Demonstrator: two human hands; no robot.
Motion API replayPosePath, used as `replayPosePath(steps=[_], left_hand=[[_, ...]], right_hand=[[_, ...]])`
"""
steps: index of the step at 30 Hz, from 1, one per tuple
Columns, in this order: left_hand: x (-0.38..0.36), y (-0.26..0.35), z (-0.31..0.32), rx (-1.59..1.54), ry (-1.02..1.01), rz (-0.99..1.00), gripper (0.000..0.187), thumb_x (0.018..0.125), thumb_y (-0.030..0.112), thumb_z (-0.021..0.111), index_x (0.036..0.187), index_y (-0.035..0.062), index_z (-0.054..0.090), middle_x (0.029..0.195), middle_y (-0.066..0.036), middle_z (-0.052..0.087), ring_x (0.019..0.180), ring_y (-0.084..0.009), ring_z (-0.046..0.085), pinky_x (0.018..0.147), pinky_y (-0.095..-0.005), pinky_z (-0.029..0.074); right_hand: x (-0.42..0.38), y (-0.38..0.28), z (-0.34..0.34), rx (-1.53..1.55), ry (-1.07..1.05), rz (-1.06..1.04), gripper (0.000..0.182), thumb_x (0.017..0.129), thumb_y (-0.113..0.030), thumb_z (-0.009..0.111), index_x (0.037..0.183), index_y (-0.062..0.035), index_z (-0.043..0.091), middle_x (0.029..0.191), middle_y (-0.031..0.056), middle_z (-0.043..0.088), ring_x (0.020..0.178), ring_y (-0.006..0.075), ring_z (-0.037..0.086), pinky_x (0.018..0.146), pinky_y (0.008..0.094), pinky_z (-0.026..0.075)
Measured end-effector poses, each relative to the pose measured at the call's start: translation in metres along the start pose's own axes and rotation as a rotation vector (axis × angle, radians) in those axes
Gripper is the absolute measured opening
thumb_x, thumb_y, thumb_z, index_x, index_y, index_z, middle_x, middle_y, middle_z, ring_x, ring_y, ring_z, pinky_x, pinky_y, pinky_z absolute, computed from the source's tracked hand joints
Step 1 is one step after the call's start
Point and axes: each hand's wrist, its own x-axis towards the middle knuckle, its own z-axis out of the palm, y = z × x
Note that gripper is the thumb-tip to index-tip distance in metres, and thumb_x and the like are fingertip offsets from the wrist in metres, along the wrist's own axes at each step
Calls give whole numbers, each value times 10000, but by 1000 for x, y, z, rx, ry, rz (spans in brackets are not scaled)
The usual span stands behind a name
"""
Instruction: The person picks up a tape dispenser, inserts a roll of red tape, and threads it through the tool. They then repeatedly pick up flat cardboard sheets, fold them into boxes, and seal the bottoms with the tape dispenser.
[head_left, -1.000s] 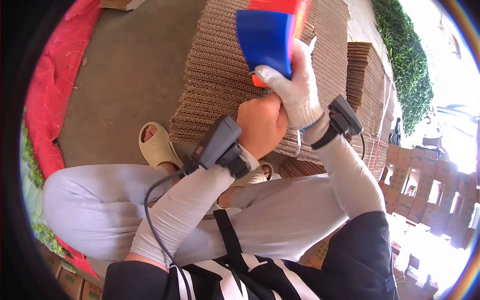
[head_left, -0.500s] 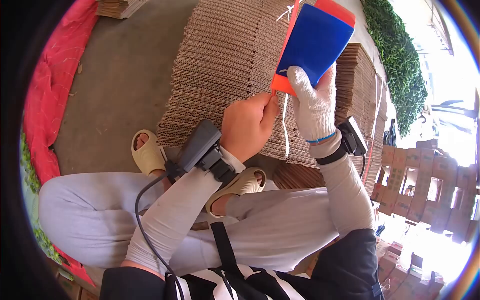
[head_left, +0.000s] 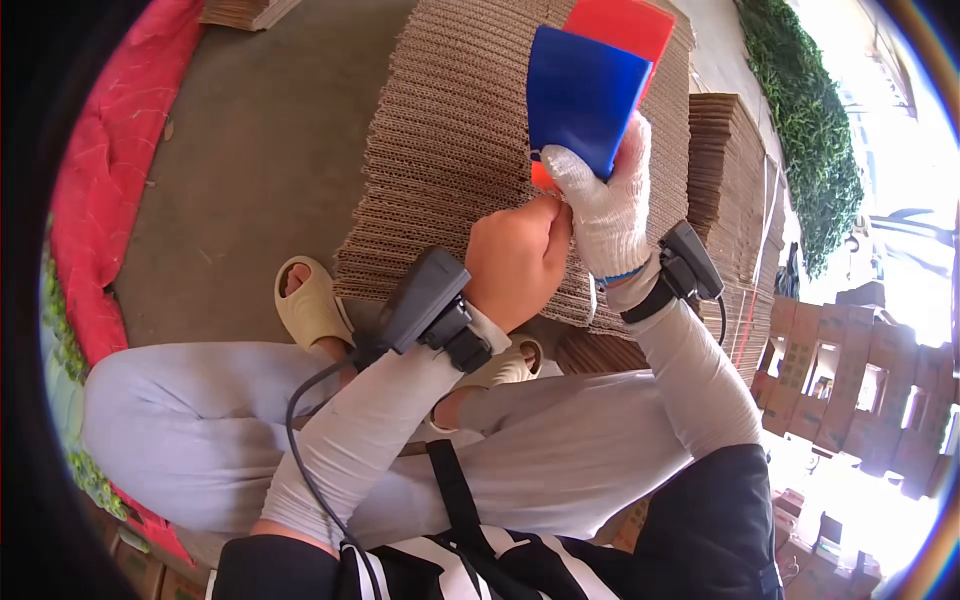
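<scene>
My right hand (head_left: 613, 205), in a white knitted glove, holds a blue flat piece (head_left: 585, 95) at its lower edge, thumb over the front. A red-orange piece (head_left: 625, 30) shows behind the blue one, its lower corner poking out beside my thumb. My bare left hand (head_left: 515, 255) is closed just below and left of the glove, its fingertips pinched near that orange corner; what they pinch is hidden. Beneath both hands lies a large stack of corrugated cardboard (head_left: 450, 150), edges facing up.
Another cardboard stack (head_left: 715, 150) stands at the right, with green foliage (head_left: 800, 130) beyond. Stacked cartons (head_left: 850, 370) are at the far right. Red cloth (head_left: 100, 200) lies along the left. My sandalled feet (head_left: 310, 300) rest before the stack.
The blue and red pieces have moved left and turned more upright. My left hand has moved right and slightly down, closer to the glove. The white string and long orange edge no longer show.
</scene>
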Motion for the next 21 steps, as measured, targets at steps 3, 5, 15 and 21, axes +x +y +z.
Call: replayPosePath(steps=[3,5,15,21], left_hand=[[-1,0,-1,38,12,32,146,949,98,603,901,-28,657,697,-245,619,632,-421,632,549,-418,479],[-3,-4,3,74,50,90,164,957,114,599,899,-27,657,664,-218,626,585,-380,640,546,-406,480],[1,3,-7,-191,-154,-128,324,1062,204,516,855,-7,648,556,-36,561,468,-97,514,472,-295,388],[4,9,-8,-210,-196,-196,323,1053,221,525,850,6,655,555,-51,560,479,-143,538,487,-317,400]], right_hand=[[-1,3,6,51,-44,62,658,809,-127,854,1337,-17,477,1104,50,578,984,160,581,867,304,523],[0,0,13,139,-95,91,658,816,-131,851,1342,-13,475,1128,61,582,1010,152,570,907,317,509],[2,-26,-14,377,24,45,530,880,-131,788,1314,-51,494,1123,39,558,1009,128,551,892,314,521],[1,-13,-27,132,15,6,556,850,-184,821,1293,-45,514,1124,37,555,1020,128,545,895,305,506]])
